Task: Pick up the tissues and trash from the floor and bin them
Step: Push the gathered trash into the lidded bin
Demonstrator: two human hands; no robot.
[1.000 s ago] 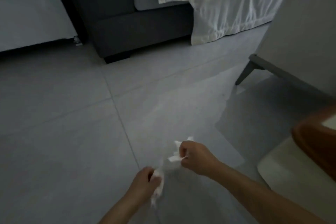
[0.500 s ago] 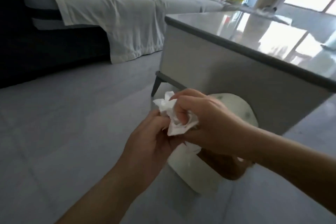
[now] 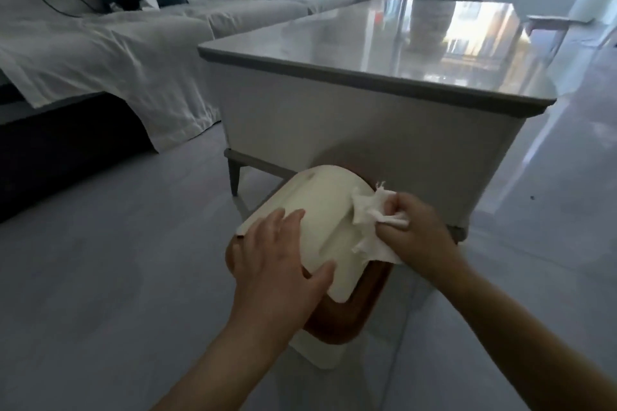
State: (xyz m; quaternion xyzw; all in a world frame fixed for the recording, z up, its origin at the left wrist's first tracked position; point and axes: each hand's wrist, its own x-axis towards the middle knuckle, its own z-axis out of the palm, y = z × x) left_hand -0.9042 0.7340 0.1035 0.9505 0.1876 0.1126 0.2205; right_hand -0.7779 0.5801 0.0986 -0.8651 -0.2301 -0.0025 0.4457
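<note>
Left hand [image 3: 280, 264] lies open and flat on the bin [image 3: 347, 317] lid [image 3: 320, 210] — right hand [image 3: 417, 230], at its 3 o'clock, grips tissues [image 3: 370, 213] beside the desk [image 3: 367, 123].

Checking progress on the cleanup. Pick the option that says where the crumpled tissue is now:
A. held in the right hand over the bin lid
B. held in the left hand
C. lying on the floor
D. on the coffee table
A: the right hand pinches the tissue above the bin lid, while the left hand rests on that lid.

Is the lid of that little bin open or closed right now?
Partly open. The cream lid is tilted up under the left hand, exposing the bin's brown rim beneath.
</note>
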